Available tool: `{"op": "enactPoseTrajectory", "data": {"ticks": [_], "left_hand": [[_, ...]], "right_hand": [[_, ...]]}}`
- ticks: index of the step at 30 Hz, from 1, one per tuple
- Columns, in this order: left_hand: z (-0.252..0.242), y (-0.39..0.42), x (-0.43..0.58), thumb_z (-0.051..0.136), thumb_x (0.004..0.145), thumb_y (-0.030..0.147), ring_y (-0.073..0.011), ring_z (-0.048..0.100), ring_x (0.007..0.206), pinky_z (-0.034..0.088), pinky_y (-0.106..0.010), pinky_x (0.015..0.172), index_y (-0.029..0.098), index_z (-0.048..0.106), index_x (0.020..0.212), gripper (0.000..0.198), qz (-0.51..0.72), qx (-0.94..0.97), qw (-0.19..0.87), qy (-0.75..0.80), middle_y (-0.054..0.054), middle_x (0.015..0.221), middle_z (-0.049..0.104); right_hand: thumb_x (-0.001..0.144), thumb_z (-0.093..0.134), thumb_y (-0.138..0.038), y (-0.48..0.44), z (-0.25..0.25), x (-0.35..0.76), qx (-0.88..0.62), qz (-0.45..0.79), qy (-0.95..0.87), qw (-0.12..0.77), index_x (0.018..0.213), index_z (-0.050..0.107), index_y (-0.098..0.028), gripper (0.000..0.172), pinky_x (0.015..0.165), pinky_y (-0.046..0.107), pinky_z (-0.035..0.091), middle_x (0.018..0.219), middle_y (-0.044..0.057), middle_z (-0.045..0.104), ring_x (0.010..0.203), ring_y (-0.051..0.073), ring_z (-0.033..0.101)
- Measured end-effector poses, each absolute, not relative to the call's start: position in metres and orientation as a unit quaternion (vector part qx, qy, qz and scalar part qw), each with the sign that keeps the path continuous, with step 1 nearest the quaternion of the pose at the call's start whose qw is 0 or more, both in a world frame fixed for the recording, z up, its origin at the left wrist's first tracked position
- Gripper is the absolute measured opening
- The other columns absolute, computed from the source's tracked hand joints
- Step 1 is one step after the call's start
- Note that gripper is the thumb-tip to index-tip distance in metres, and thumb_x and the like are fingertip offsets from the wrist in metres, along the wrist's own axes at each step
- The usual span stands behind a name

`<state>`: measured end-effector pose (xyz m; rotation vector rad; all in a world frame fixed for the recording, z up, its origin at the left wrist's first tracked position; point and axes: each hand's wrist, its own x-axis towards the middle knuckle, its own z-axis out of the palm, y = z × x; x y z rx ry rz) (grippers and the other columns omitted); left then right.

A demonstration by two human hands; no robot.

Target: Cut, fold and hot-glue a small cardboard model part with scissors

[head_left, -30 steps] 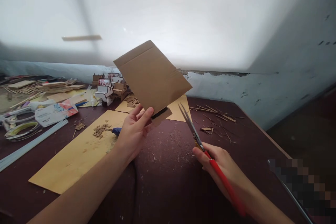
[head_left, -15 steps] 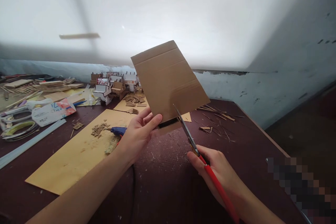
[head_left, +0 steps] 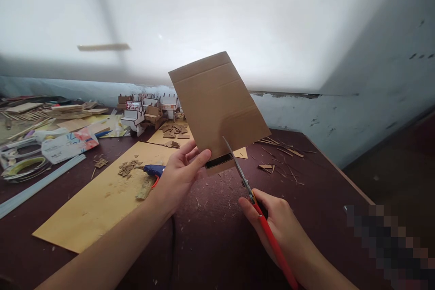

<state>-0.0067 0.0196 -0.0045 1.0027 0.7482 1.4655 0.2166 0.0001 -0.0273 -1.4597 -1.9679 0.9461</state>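
Note:
A flat brown piece of cardboard is held up at a tilt above the table by my left hand, which pinches its lower left corner between thumb and fingers. Along the lower edge a dark slot shows, with a narrow cardboard strip beneath it. My right hand is wrapped round the red handles of a pair of scissors. One blade lies over the front face of the cardboard near its lower edge, at the slot's right end; the other blade is mostly hidden.
A blue glue gun lies on a yellow board beside small cardboard scraps. Cardboard toy vehicles stand at the back. Tape rolls and glue sticks lie left; thin offcuts lie right on the dark table.
My right hand and the scissor handles have swung slightly left, and the strip under the slot sits a little differently. The cardboard in my left hand has barely moved.

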Motion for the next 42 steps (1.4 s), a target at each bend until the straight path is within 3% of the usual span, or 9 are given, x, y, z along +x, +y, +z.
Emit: {"op": "enactPoseTrajectory", "data": {"ticks": [13, 20, 27, 30, 35, 39, 42], "left_hand": [[-0.006, 0.02, -0.007, 0.075, 0.092, 0.035, -0.0248, 0.065, 0.126, 0.057, -0.023, 0.077, 0.034, 0.058, 0.145, 0.056, 0.621, 0.436, 0.56, 0.333, -0.007, 0.142, 0.066], [-0.008, 0.021, -0.005, 0.075, 0.091, 0.035, -0.0279, 0.061, 0.13, 0.056, -0.032, 0.091, 0.029, 0.061, 0.14, 0.051, 0.631, 0.427, 0.568, 0.31, -0.009, 0.142, 0.066], [-0.014, 0.021, -0.003, 0.078, 0.085, 0.034, -0.0271, 0.072, 0.11, 0.056, -0.037, 0.091, 0.022, 0.063, 0.128, 0.046, 0.525, 0.513, 0.552, 0.396, -0.01, 0.12, 0.076], [-0.023, 0.019, 0.001, 0.07, 0.09, 0.032, -0.0256, 0.074, 0.097, 0.056, -0.038, 0.085, 0.023, 0.068, 0.12, 0.032, 0.423, 0.607, 0.493, 0.458, -0.007, 0.105, 0.078], [-0.036, 0.017, 0.005, 0.06, 0.096, 0.032, -0.0235, 0.069, 0.093, 0.052, -0.038, 0.083, 0.025, 0.072, 0.111, 0.021, 0.34, 0.731, 0.307, 0.507, -0.004, 0.102, 0.075], [-0.035, 0.017, 0.001, 0.054, 0.099, 0.029, -0.0271, 0.065, 0.106, 0.049, -0.044, 0.093, 0.023, 0.071, 0.112, 0.022, 0.315, 0.752, 0.245, 0.524, -0.007, 0.111, 0.074], [-0.023, 0.015, -0.003, 0.069, 0.09, 0.032, -0.0302, 0.062, 0.119, 0.046, -0.045, 0.103, 0.023, 0.069, 0.121, 0.032, 0.336, 0.749, 0.252, 0.512, -0.009, 0.125, 0.071]], "right_hand": [[0.091, 0.062, -0.063, 0.003, -0.034, 0.217, -0.538, 0.338, -0.725, 0.267, 0.065, 0.032, -0.024, 0.055, 0.052, 0.028, 0.022, 0.061, -0.006, 0.032, 0.059, 0.014, 0.028], [0.091, 0.061, -0.063, 0.004, -0.035, 0.215, -0.545, 0.333, -0.72, 0.271, 0.066, 0.035, -0.024, 0.054, 0.054, 0.028, 0.023, 0.062, -0.005, 0.034, 0.059, 0.014, 0.029], [0.092, 0.052, -0.073, 0.009, -0.03, 0.222, -0.559, 0.353, -0.689, 0.297, 0.066, 0.036, -0.024, 0.058, 0.053, 0.027, 0.027, 0.062, -0.005, 0.034, 0.057, 0.014, 0.035], [0.093, 0.05, -0.074, 0.009, -0.031, 0.224, -0.551, 0.365, -0.681, 0.315, 0.067, 0.034, -0.024, 0.059, 0.051, 0.027, 0.026, 0.062, -0.005, 0.032, 0.055, 0.012, 0.034], [0.095, 0.049, -0.073, 0.006, -0.035, 0.221, -0.542, 0.418, -0.653, 0.325, 0.067, 0.031, -0.025, 0.059, 0.047, 0.026, 0.022, 0.061, -0.006, 0.031, 0.053, 0.011, 0.03], [0.096, 0.052, -0.069, 0.004, -0.039, 0.221, -0.533, 0.445, -0.643, 0.323, 0.069, 0.032, -0.025, 0.056, 0.048, 0.026, 0.021, 0.063, -0.006, 0.03, 0.053, 0.011, 0.029], [0.096, 0.052, -0.069, 0.003, -0.038, 0.222, -0.537, 0.425, -0.66, 0.31, 0.069, 0.033, -0.024, 0.056, 0.051, 0.026, 0.023, 0.063, -0.006, 0.031, 0.056, 0.011, 0.032]]}}
